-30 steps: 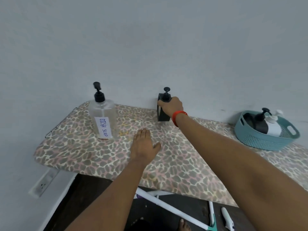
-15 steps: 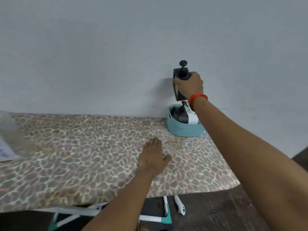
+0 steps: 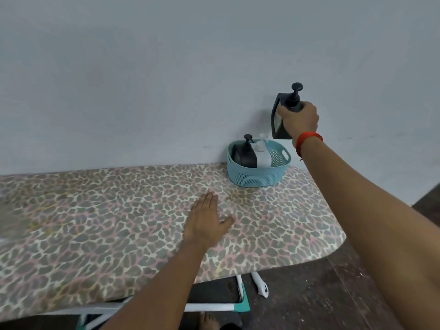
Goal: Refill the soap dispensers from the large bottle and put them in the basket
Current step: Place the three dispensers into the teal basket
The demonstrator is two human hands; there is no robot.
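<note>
My right hand (image 3: 298,120) grips a square black soap dispenser (image 3: 279,120) by its top, just under the pump, and holds it in the air above and to the right of the teal basket (image 3: 254,178). Inside the basket stand a round black dispenser (image 3: 246,154) and a clear one with a white label (image 3: 262,156). My left hand (image 3: 206,222) rests flat on the leopard-print board (image 3: 95,222), fingers straight. The large bottle is out of frame.
The basket sits at the board's far right end against the grey wall. The board's right edge curves off near my right forearm. Below the front edge are white and teal legs (image 3: 242,296) and a dark floor.
My right hand lifted the black dispenser off the board and carried it right, to above the basket. The view swung right, so the large bottle left the frame. My left hand stayed flat.
</note>
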